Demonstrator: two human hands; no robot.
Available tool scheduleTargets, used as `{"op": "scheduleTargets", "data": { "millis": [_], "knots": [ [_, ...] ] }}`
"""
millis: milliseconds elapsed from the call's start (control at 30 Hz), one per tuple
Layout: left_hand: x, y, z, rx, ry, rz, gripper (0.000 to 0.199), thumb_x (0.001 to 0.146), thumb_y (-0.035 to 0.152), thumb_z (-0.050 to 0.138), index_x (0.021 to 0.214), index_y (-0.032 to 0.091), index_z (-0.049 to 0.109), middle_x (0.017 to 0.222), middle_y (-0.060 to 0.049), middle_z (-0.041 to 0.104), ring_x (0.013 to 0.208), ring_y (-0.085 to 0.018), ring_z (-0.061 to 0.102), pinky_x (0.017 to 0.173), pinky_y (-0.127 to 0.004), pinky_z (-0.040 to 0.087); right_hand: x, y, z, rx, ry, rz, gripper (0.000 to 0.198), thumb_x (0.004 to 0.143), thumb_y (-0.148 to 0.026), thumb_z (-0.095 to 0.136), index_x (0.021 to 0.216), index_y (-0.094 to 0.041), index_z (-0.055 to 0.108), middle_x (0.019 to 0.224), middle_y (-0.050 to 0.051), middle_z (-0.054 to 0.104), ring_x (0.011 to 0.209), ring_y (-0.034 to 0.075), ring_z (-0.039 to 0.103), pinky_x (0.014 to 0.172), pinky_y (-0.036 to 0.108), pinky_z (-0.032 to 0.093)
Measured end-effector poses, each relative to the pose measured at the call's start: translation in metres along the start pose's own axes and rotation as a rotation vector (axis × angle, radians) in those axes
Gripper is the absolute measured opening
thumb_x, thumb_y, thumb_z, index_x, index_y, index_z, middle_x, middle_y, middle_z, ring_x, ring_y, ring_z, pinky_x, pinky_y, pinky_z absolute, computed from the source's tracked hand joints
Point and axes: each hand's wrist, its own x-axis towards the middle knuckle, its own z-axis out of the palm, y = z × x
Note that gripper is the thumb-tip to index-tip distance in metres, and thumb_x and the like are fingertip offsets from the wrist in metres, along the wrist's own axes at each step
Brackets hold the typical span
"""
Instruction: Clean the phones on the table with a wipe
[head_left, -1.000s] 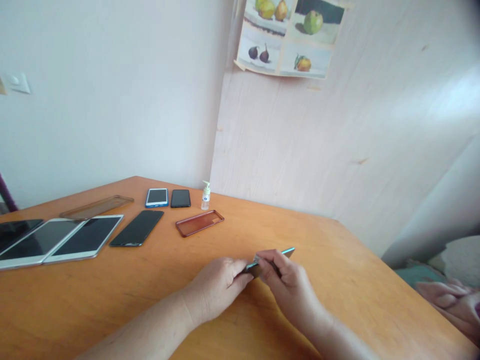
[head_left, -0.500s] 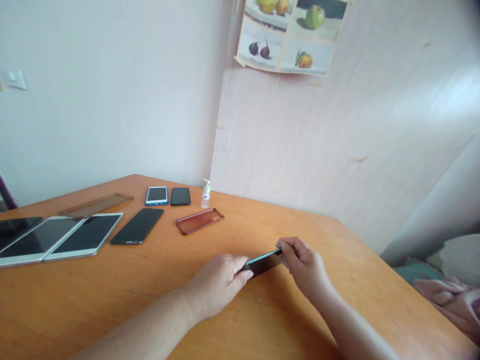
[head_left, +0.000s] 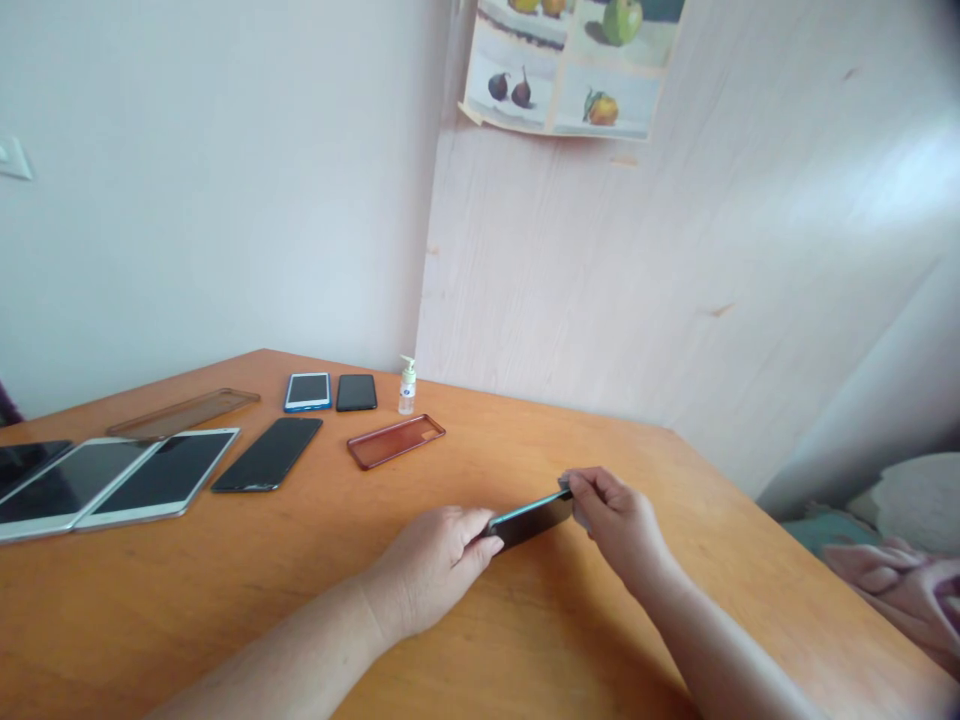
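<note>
A phone (head_left: 532, 524) with a dark face and a bluish edge is held tilted above the table, its long edge uppermost. My left hand (head_left: 442, 565) is closed around its left end, thumb on the near side. At the other end, my right hand (head_left: 619, 515) pinches a thin greyish piece (head_left: 582, 519), cloth-like, against the phone's edge. My fingers hide most of that piece. Beyond my left hand a reddish-brown clear phone case (head_left: 394, 444) lies on the table, and a small pump bottle (head_left: 406, 388) stands behind it.
On the wooden table (head_left: 480, 640), a black phone (head_left: 268, 455), white tablets (head_left: 161, 478) and a clear brown case (head_left: 184, 414) lie at left. Two smaller phones, one blue-edged (head_left: 307, 391) and one black (head_left: 356, 392), are farther back. Walls rise behind the table.
My right hand has shifted slightly right and up along the phone's edge, baring more of its dark face. My left hand keeps its hold. The whole view has turned slightly.
</note>
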Motion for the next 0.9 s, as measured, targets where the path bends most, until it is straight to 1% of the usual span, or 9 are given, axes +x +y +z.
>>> {"op": "scheduleTargets", "data": {
  "millis": [67,133,300,367,433,533,633,733,900],
  "knots": [
    [0.0,-0.001,0.001,0.0,0.002,-0.004,0.021,0.098,0.029,0.045,0.087,0.022,0.061,0.081,0.0,0.065,0.076,-0.017,0.059,0.068,-0.025,0.039,0.004,0.005,-0.004,-0.011,0.04,0.016,0.038,0.089,-0.052,0.055,0.092,-0.017,0.071,0.061,0.0,0.059,0.055,0.016,0.053,0.047,0.024,0.041],
    [0.0,0.0,0.001,0.001,0.004,-0.02,0.021,0.097,0.03,0.045,0.086,0.021,0.061,0.081,0.0,0.065,0.076,-0.017,0.06,0.068,-0.025,0.039,-0.003,0.0,0.001,-0.009,0.021,-0.019,0.039,0.09,-0.052,0.055,0.096,-0.017,0.071,0.063,0.001,0.061,0.057,0.016,0.055,0.048,0.024,0.042],
    [0.0,0.004,-0.002,-0.078,-0.004,-0.017,0.017,0.094,0.026,0.047,0.085,0.021,0.061,0.083,0.0,0.067,0.077,-0.017,0.061,0.067,-0.024,0.04,-0.037,-0.037,0.029,0.065,-0.265,-0.288,0.027,0.097,-0.039,0.05,0.104,-0.021,0.069,0.086,0.004,0.07,0.078,0.017,0.064,0.069,0.027,0.05],
    [0.0,0.005,-0.004,-0.124,-0.002,-0.002,0.015,0.094,0.023,0.048,0.087,0.022,0.061,0.087,0.0,0.068,0.08,-0.017,0.061,0.069,-0.024,0.04,-0.041,-0.043,0.032,0.072,-0.315,-0.325,0.025,0.098,-0.036,0.049,0.102,-0.022,0.068,0.089,0.004,0.071,0.08,0.017,0.064,0.072,0.027,0.05],
    [0.0,0.005,-0.005,-0.127,0.0,-0.026,0.015,0.094,0.024,0.048,0.084,0.021,0.06,0.084,0.001,0.067,0.078,-0.017,0.061,0.067,-0.024,0.039,-0.034,-0.036,0.028,0.038,-0.256,-0.273,0.026,0.097,-0.038,0.049,0.101,-0.021,0.069,0.084,0.003,0.071,0.076,0.018,0.065,0.068,0.027,0.049],
    [0.001,0.001,-0.004,-0.115,-0.004,-0.064,0.019,0.095,0.028,0.047,0.08,0.021,0.057,0.077,0.002,0.064,0.072,-0.016,0.059,0.063,-0.024,0.037,-0.012,-0.012,0.012,-0.025,-0.062,-0.124,0.034,0.094,-0.046,0.049,0.099,-0.019,0.069,0.071,0.003,0.067,0.066,0.019,0.063,0.057,0.027,0.047],
    [0.002,-0.004,-0.002,-0.121,-0.012,-0.08,0.02,0.094,0.03,0.048,0.08,0.02,0.057,0.075,0.002,0.062,0.07,-0.016,0.057,0.062,-0.024,0.036,0.002,0.005,-0.001,-0.053,0.033,-0.074,0.039,0.093,-0.049,0.047,0.097,-0.018,0.069,0.066,0.003,0.065,0.062,0.02,0.062,0.053,0.027,0.045],
    [0.003,-0.007,0.0,-0.136,-0.012,-0.097,0.021,0.094,0.032,0.048,0.081,0.019,0.058,0.077,0.0,0.063,0.071,-0.017,0.057,0.062,-0.024,0.036,-0.004,0.0,0.001,-0.047,0.014,-0.105,0.035,0.093,-0.047,0.049,0.099,-0.019,0.069,0.072,0.003,0.067,0.066,0.02,0.063,0.057,0.027,0.046],
    [0.003,-0.008,-0.001,-0.185,-0.004,-0.099,0.021,0.095,0.033,0.047,0.084,0.019,0.059,0.079,0.0,0.064,0.073,-0.018,0.057,0.064,-0.025,0.037,-0.022,-0.02,0.021,-0.009,-0.184,-0.287,0.025,0.097,-0.035,0.047,0.102,-0.024,0.069,0.084,0.001,0.07,0.076,0.017,0.064,0.069,0.027,0.048]
  ]
}}
